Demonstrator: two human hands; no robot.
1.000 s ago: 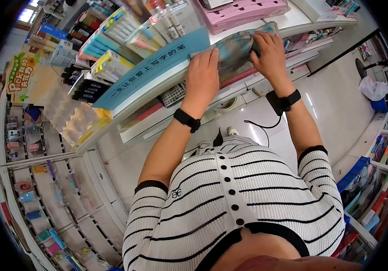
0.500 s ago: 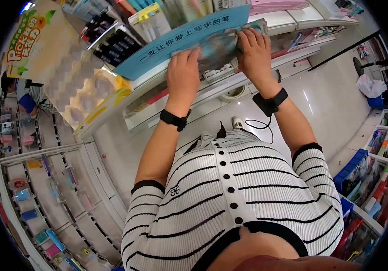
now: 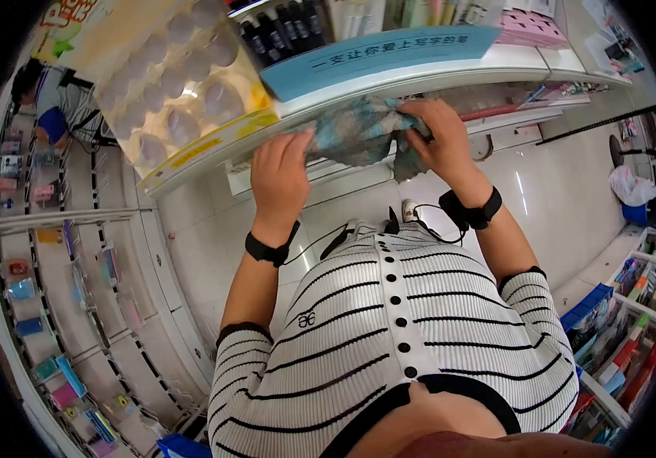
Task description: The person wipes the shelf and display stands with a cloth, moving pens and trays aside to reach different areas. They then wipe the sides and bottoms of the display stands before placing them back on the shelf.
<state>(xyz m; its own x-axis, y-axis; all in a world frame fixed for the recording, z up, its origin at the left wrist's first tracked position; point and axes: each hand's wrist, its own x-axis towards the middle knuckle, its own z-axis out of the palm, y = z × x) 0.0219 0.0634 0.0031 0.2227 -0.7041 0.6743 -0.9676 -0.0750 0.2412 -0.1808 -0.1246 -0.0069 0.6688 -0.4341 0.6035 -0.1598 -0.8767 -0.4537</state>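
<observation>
A grey and teal checked cloth (image 3: pixel 358 131) is stretched between my two hands, just in front of the white shelf edge (image 3: pixel 419 85). My left hand (image 3: pixel 279 179) grips its left end, with the fingertips partly hidden. At the other end my right hand (image 3: pixel 444 145) pinches the cloth between thumb and fingers, and a loose part hangs below. Above the cloth, a blue sign with Chinese writing (image 3: pixel 381 61) stands along the shelf front. Black bands are on both wrists.
A yellow display box with clear round domes (image 3: pixel 183 126) stands at the left, beside black pens (image 3: pixel 282 30). Pink packages (image 3: pixel 534 29) sit at the upper right. Hanging goods line the left rack (image 3: pixel 76 305). Blue baskets (image 3: pixel 587 305) stand at the right. Another person (image 3: pixel 49 103) is at far left.
The cloth has come down off the blue sign to below the shelf edge. Both hands moved lower, the left one also leftward. The view has shifted, with the display box appearing nearer.
</observation>
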